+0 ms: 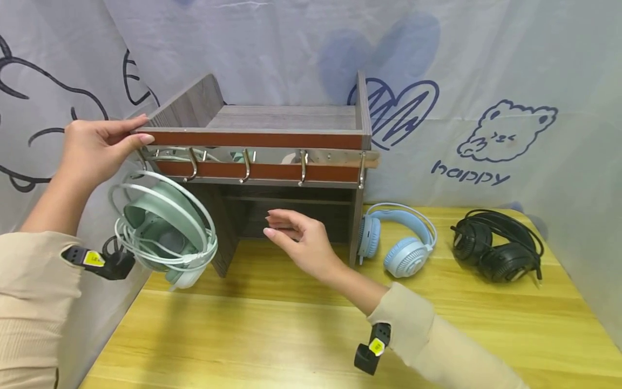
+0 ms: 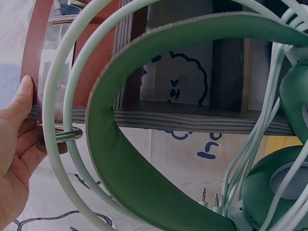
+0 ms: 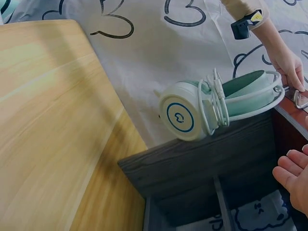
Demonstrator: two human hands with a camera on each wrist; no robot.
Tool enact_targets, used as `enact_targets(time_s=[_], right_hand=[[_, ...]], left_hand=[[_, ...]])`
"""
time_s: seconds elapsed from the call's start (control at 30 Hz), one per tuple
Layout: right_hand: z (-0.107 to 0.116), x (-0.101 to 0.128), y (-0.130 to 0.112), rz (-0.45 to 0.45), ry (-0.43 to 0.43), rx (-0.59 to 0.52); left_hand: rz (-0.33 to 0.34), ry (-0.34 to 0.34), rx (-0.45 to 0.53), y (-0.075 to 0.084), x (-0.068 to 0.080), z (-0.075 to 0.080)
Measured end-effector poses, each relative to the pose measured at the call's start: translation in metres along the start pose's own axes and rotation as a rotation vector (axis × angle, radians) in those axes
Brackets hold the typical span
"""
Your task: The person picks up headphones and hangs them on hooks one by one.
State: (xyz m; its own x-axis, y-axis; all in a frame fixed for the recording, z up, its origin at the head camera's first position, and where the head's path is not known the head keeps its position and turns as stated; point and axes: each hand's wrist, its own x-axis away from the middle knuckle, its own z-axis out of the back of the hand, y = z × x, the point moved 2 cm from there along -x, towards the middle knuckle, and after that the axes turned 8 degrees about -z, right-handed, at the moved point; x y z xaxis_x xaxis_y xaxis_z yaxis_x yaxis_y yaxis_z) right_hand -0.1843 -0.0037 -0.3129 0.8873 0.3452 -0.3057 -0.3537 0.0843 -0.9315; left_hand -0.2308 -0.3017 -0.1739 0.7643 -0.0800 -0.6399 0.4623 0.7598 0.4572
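Mint-green headphones (image 1: pixel 170 227) hang by their pale headband arches from the leftmost hook (image 2: pixel 70 134) of a metal hook rail (image 1: pixel 272 156). Their pale cable is coiled around the ear cups. My left hand (image 1: pixel 99 148) pinches the left front corner of a grey wooden shelf (image 1: pixel 291 117), thumb in front, right beside that hook. My right hand (image 1: pixel 306 240) hovers before the shelf's lower opening, fingers slightly bent and nothing in them. In the right wrist view, one ear cup (image 3: pixel 180 117) shows a blue ring emblem.
Light-blue headphones (image 1: pixel 408 256) lie against the shelf's right side on the yellow wooden table (image 1: pixel 272 340). Black headphones (image 1: pixel 500 254) lie farther right. Several more hooks (image 1: pixel 245 166) line the rail, whose right end juts past the shelf. A printed curtain (image 1: pixel 486 81) hangs behind.
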Motion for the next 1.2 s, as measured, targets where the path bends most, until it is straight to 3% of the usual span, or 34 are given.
enact_targets(time_s=[0.47, 0.97, 1.2], right_hand=[[0.037, 0.023, 0.013, -0.059, 0.019, 0.024], [0.065, 0.048, 0.032, -0.117, 0.022, 0.01], [0.08, 0.057, 0.04, -0.108, 0.064, 0.011]], left_hand=[[-0.022, 0.01, -0.018, -0.001, -0.002, 0.0], [0.001, -0.001, -0.015, -0.002, 0.0, 0.001], [0.022, -0.022, -0.047, -0.002, 0.001, 0.0]])
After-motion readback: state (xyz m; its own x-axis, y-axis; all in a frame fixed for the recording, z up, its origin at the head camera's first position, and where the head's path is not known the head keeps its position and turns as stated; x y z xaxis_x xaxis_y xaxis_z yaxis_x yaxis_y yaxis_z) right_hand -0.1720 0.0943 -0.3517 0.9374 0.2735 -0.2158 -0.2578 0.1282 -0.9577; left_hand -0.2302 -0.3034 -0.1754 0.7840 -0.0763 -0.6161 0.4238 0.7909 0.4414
